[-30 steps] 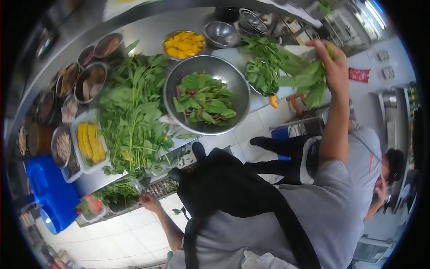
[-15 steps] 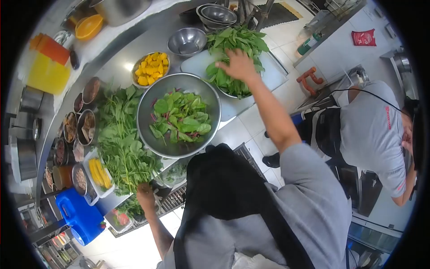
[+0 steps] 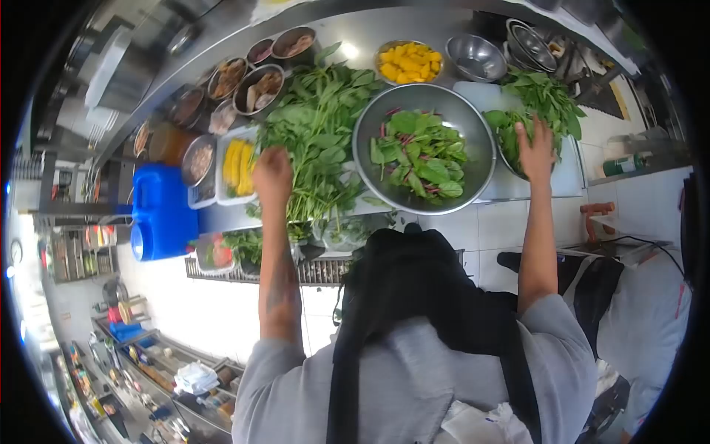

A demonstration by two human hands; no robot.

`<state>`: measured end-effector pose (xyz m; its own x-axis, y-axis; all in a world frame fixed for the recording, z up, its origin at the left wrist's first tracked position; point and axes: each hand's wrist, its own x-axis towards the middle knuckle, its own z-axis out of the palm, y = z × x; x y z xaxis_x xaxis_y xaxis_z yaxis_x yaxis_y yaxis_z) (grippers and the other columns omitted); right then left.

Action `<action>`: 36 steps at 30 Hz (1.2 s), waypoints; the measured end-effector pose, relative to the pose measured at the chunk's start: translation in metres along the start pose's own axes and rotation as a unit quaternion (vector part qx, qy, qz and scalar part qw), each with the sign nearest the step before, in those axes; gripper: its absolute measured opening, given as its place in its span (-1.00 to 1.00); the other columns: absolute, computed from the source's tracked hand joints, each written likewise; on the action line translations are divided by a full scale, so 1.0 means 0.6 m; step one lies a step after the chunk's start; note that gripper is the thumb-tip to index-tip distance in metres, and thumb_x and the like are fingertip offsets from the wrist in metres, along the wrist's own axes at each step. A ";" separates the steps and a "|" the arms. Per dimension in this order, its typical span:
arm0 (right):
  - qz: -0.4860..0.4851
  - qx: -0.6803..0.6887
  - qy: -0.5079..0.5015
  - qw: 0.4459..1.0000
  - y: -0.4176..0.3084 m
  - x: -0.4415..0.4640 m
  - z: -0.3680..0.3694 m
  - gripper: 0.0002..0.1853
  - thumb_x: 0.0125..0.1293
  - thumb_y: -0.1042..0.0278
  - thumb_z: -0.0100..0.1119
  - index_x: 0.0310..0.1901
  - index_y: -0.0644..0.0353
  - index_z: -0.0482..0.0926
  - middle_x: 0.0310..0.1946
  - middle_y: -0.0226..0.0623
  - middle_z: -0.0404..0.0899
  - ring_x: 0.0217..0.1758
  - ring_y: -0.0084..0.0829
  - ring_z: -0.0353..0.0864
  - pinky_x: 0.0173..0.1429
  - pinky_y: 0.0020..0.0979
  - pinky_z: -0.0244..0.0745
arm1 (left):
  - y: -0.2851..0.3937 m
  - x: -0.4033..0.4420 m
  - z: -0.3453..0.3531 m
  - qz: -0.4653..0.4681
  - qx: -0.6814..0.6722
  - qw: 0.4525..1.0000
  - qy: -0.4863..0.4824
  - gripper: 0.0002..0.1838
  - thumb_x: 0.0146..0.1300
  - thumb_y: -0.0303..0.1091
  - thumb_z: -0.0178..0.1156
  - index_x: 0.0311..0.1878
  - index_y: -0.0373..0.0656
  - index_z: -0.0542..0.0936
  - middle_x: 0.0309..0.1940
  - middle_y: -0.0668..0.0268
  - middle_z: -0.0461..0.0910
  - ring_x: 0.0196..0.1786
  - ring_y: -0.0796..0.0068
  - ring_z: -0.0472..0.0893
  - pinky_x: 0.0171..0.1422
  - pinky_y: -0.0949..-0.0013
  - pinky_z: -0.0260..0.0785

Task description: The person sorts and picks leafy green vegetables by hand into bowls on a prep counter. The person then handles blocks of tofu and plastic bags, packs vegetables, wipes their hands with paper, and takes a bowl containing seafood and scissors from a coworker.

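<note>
My right hand (image 3: pixel 537 146) lies on leafy greens (image 3: pixel 543 96) heaped in a bowl on a white cutting board (image 3: pixel 568 174), its fingers spread. At the left, my left hand (image 3: pixel 272 175) is closed in a fist at the edge of a long pile of leafy stems (image 3: pixel 318 140), next to a white tray (image 3: pixel 246 197) of yellow pieces. Whatever its fingers hold, if anything, is hidden. Between my hands stands a large steel bowl (image 3: pixel 484 159) with loose green leaves on reddish stems (image 3: pixel 425 155).
Behind the large bowl are a bowl of yellow chunks (image 3: pixel 409 64) and a steel bowl (image 3: pixel 477 58). Several metal containers (image 3: pixel 259 90) of food line the back left. A blue jug (image 3: pixel 164 211) stands at the counter's left end. A co-worker (image 3: pixel 640 318) is at the right.
The view has turned, so the counter now runs more level across it. My left hand has moved from the stem ends up beside the yellow tray. My right hand remains on the greens.
</note>
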<state>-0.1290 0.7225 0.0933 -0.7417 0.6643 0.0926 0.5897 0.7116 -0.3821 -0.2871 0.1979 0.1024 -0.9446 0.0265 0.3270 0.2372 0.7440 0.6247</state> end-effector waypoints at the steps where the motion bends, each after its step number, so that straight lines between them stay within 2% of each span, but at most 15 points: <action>1: -0.045 0.034 0.076 0.995 -0.015 -0.015 -0.019 -0.31 0.45 -0.25 -0.02 0.48 -0.06 0.29 0.50 -0.01 0.20 0.57 0.02 0.13 0.53 0.12 0.06 | 0.007 0.025 0.015 0.005 0.009 0.999 -0.042 -0.65 0.31 -0.24 0.28 0.04 -0.28 0.64 -0.21 -0.04 0.70 -0.19 0.14 0.73 -0.10 0.26 0.55; 2: -0.087 0.067 0.156 0.982 -0.028 -0.026 -0.033 -0.39 0.49 -0.20 -0.02 0.41 -0.01 0.40 0.46 -0.02 0.27 0.54 0.01 0.20 0.51 0.03 0.12 | 0.021 0.046 0.035 0.013 0.015 0.996 -0.085 -0.57 0.26 -0.17 0.33 0.07 -0.28 0.63 -0.17 -0.10 0.70 -0.15 0.04 0.74 -0.07 0.21 0.57; 4: -0.128 0.121 0.130 0.976 -0.052 -0.049 -0.045 -0.47 0.50 -0.12 0.00 0.32 0.05 0.49 0.41 -0.04 0.33 0.48 -0.01 0.28 0.47 -0.04 0.20 | 0.035 0.052 0.101 0.060 0.168 0.975 -0.132 -0.39 0.11 -0.04 0.43 0.11 -0.31 0.61 -0.15 -0.12 0.69 -0.09 -0.04 0.72 0.00 0.15 0.56; 8: -0.179 0.209 0.076 0.958 -0.090 -0.104 -0.064 -0.60 0.49 0.05 0.11 0.13 0.18 0.64 0.27 -0.08 0.49 0.34 -0.06 0.47 0.36 -0.23 0.37 | 0.028 0.015 0.182 0.019 0.351 0.935 -0.051 -0.28 -0.02 -0.01 0.49 0.12 -0.34 0.59 -0.10 -0.15 0.68 0.01 -0.09 0.69 0.09 0.10 0.54; 10: -0.179 0.216 0.078 0.957 -0.092 -0.127 -0.079 -0.61 0.48 0.07 0.12 0.11 0.19 0.65 0.25 -0.11 0.52 0.32 -0.08 0.50 0.33 -0.23 0.40 | 0.007 0.057 0.188 0.005 0.163 0.982 -0.099 -0.27 -0.04 -0.02 0.51 0.13 -0.33 0.59 -0.08 -0.08 0.69 0.01 -0.01 0.69 0.14 0.12 0.52; 14: -0.153 0.235 0.072 0.957 -0.067 -0.159 -0.084 -0.67 0.45 0.14 0.18 0.06 0.19 0.67 0.18 -0.17 0.59 0.25 -0.12 0.56 0.27 -0.23 0.45 | 0.017 0.128 0.092 -0.008 -0.059 0.987 -0.149 -0.41 0.08 -0.16 0.44 0.12 -0.33 0.59 -0.04 0.07 0.70 -0.06 0.25 0.70 0.10 0.24 0.52; 18: -0.156 0.214 0.090 0.960 -0.042 -0.164 -0.067 -0.71 0.42 0.18 0.22 0.03 0.17 0.67 0.16 -0.20 0.61 0.19 -0.17 0.61 0.11 -0.30 0.52 | 0.020 0.162 0.001 -0.120 -0.352 0.900 -0.228 -0.60 0.25 -0.34 0.26 0.12 -0.32 0.60 -0.13 0.23 0.73 -0.13 0.31 0.72 -0.05 0.24 0.56; 21: -0.136 0.233 0.079 0.960 -0.051 -0.169 -0.060 -0.72 0.40 0.20 0.24 0.03 0.15 0.68 0.14 -0.23 0.63 0.14 -0.23 0.64 -0.05 -0.35 0.55 | -0.061 0.189 -0.003 -0.237 -0.364 0.854 -0.288 -0.61 0.30 -0.31 0.23 0.09 -0.38 0.60 -0.09 0.17 0.74 -0.11 0.25 0.72 -0.04 0.22 0.55; 22: -0.138 0.229 0.074 0.961 -0.052 -0.169 -0.052 -0.73 0.40 0.20 0.25 0.03 0.14 0.68 0.14 -0.24 0.63 0.13 -0.25 0.65 -0.11 -0.37 0.54 | -0.061 0.181 -0.023 -0.148 -0.036 0.941 -0.302 -0.43 0.16 -0.16 0.42 0.19 -0.29 0.60 -0.01 0.06 0.69 -0.10 0.28 0.69 0.02 0.27 0.53; 23: -0.141 0.225 0.069 0.962 -0.054 -0.167 -0.048 -0.73 0.39 0.20 0.25 0.03 0.13 0.68 0.15 -0.25 0.63 0.12 -0.28 0.65 -0.17 -0.38 0.54 | -0.066 0.164 -0.018 -0.149 -0.035 0.942 -0.299 -0.43 0.16 -0.16 0.42 0.19 -0.29 0.60 -0.01 0.06 0.69 -0.10 0.28 0.69 0.02 0.27 0.53; 26: -0.146 0.235 0.063 0.959 -0.061 -0.164 -0.048 -0.73 0.39 0.21 0.26 0.02 0.14 0.68 0.14 -0.23 0.63 0.14 -0.24 0.65 -0.03 -0.36 0.55 | -0.080 0.120 -0.007 0.094 0.097 0.988 0.075 -0.51 0.16 -0.12 0.43 0.10 -0.18 0.67 -0.16 -0.06 0.71 -0.21 0.14 0.72 -0.13 0.25 0.55; 30: -0.153 0.234 0.063 0.958 -0.059 -0.154 -0.041 -0.74 0.39 0.23 0.26 0.02 0.15 0.68 0.13 -0.23 0.64 0.16 -0.20 0.64 0.13 -0.34 0.52 | 0.021 0.039 -0.010 0.038 -0.021 0.999 -0.024 -0.76 0.20 -0.26 0.37 -0.11 -0.15 0.72 -0.38 0.10 0.75 -0.28 0.20 0.74 -0.19 0.20 0.56; 32: -0.150 0.256 0.043 0.954 -0.059 -0.147 -0.038 -0.75 0.40 0.25 0.25 0.02 0.15 0.68 0.12 -0.21 0.64 0.18 -0.17 0.63 0.25 -0.30 0.47 | 0.054 -0.013 0.036 0.053 0.040 0.987 -0.144 -0.70 0.19 -0.21 0.36 -0.14 -0.24 0.69 -0.33 0.03 0.74 -0.27 0.14 0.75 -0.21 0.20 0.59; 34: -0.156 0.279 0.040 0.947 -0.065 -0.137 -0.036 -0.75 0.40 0.26 0.24 0.01 0.16 0.68 0.11 -0.21 0.64 0.18 -0.19 0.63 0.24 -0.30 0.48 | 0.040 -0.073 0.099 0.132 0.310 0.914 -0.227 -0.65 0.22 -0.20 0.28 -0.16 -0.36 0.63 -0.29 -0.04 0.71 -0.24 0.03 0.76 -0.18 0.19 0.62; 36: -0.159 0.298 0.035 0.940 -0.072 -0.135 -0.043 -0.76 0.40 0.26 0.24 0.01 0.16 0.69 0.10 -0.20 0.65 0.17 -0.21 0.63 0.23 -0.29 0.48 | -0.008 -0.092 0.149 0.111 0.322 0.915 -0.218 -0.65 0.23 -0.21 0.23 -0.17 -0.39 0.61 -0.28 -0.07 0.70 -0.23 -0.03 0.75 -0.16 0.16 0.63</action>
<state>-0.0865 0.6440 0.1259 -0.8154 0.4677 0.3411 0.0417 0.6353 -0.7712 -0.2562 0.2528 0.0180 -0.9233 0.3840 -0.0054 0.3840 0.9232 -0.0166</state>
